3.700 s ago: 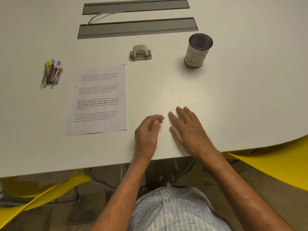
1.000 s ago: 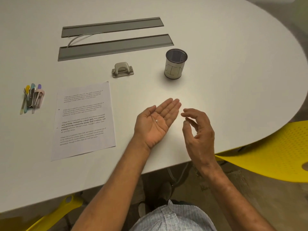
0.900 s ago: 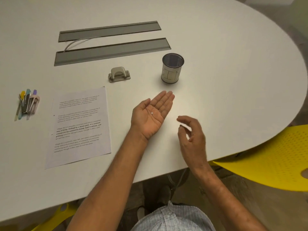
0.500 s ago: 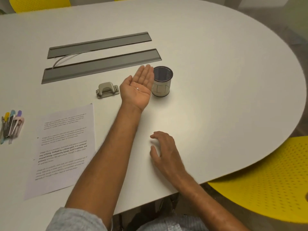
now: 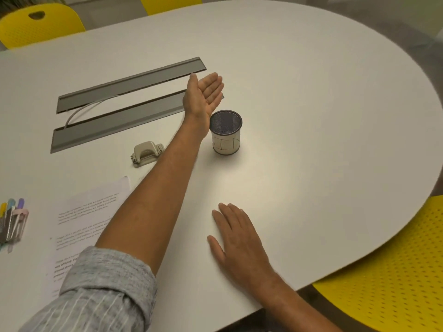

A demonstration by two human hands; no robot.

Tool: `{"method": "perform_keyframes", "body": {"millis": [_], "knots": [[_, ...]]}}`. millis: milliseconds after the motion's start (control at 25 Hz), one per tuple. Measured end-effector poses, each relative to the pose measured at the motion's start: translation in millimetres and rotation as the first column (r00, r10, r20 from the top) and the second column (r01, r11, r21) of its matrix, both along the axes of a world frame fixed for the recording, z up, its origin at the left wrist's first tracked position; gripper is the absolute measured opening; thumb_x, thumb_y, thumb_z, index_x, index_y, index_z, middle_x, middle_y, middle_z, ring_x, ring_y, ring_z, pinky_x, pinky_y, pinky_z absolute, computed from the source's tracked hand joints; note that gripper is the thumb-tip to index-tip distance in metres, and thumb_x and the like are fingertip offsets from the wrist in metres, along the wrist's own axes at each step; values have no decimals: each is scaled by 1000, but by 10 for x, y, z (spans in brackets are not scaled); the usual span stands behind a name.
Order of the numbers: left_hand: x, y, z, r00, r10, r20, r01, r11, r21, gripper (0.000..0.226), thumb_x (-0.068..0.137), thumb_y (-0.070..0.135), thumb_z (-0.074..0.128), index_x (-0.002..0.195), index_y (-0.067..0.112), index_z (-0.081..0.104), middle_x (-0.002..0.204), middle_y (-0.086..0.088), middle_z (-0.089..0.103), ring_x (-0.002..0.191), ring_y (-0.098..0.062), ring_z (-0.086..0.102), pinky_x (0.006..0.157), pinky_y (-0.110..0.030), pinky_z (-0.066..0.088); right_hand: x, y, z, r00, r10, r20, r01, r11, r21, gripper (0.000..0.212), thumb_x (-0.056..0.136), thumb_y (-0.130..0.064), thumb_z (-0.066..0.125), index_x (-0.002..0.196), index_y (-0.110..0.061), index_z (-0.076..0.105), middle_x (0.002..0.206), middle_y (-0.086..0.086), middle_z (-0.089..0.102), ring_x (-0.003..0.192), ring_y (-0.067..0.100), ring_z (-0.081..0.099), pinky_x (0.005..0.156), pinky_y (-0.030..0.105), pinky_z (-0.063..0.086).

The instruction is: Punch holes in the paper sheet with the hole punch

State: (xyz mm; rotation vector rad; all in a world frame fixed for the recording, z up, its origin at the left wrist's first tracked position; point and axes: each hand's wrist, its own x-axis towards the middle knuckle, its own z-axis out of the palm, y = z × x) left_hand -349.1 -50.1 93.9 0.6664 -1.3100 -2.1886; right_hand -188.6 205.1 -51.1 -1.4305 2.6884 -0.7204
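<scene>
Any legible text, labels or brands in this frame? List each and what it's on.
Nothing can be read outright.
Sheet: printed paragraphs, some bold, too small and blurred to read.
Cup: hand-drawn black strokes on its white wrap, not clearly letters.
Punch: no visible brand or label.
Pens: no legible print.

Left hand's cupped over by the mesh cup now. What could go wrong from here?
1. The left hand tilts beside and beyond the mesh cup, not clearly above its mouth; anything tipped out may land on the table.
2. The forearm passes close by the cup and could knock it over.
3. The sleeve lies over the paper and could drag it.
</scene>
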Motion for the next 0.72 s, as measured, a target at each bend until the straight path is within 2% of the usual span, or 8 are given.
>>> {"method": "perform_keyframes", "body": {"millis": [80,200,280,360,440,560,640,720], "knots": [[-65,-7,-71,993,-87,78,97,987,-131,73,108,53,17,136,1,60,135,-13,66,127,-20,62,117,-40,41,2,-1,5,1000,2,8,-2,1000,8,56,102,-44,49,151,-14,49,160,4,43,150,24,37,124,42,31],[-98,14,-180,954,-238,182,288,897,-335,83,102,62,5,149,7,47,153,-4,51,142,-11,46,127,-42,22,6,-5,17,1000,-4,7,3,1000,11,56,103,-43,49,151,-14,49,160,4,43,151,24,36,124,42,31],[-121,5,-231,935,-290,203,350,836,-422,84,97,66,6,154,15,39,159,5,41,147,-3,36,128,-47,9,10,-9,29,1000,-9,0,9,1000,7,56,102,-43,50,150,-14,49,160,4,44,150,24,37,123,42,32],[-130,-6,-245,925,-305,226,378,799,-468,84,92,71,8,157,25,34,158,17,38,150,-1,29,127,-52,4,16,-9,27,1000,-9,-11,9,1000,5,56,102,-42,50,150,-14,50,159,4,44,150,24,37,122,42,33],[-127,-24,-242,919,-307,246,392,779,-490,87,87,77,10,157,31,33,156,20,38,151,-2,26,126,-53,4,21,-9,28,1000,-7,-10,7,1000,14,55,103,-42,50,150,-14,50,160,4,44,150,23,37,122,43,33],[-109,-21,-259,923,-290,252,381,775,-503,83,89,75,10,155,32,36,160,10,39,150,-3,29,127,-50,6,5,-17,9,1000,-20,-4,20,1000,20,55,103,-42,50,150,-13,50,160,4,43,151,23,36,122,44,33],[-90,-27,-194,937,-251,244,343,790,-508,79,94,68,10,155,27,39,157,3,45,146,-8,37,125,-41,16,22,-25,33,1000,-6,-7,6,1000,11,55,103,-42,50,150,-13,50,160,5,43,151,24,36,121,44,33],[2,-28,-159,968,-156,199,241,804,-544,73,98,63,17,149,23,48,148,3,54,136,-9,48,113,-28,29,23,-4,7,1000,1,-12,-1,1000,-2,55,103,-42,50,150,-13,50,160,5,43,151,24,36,121,44,33]]}}
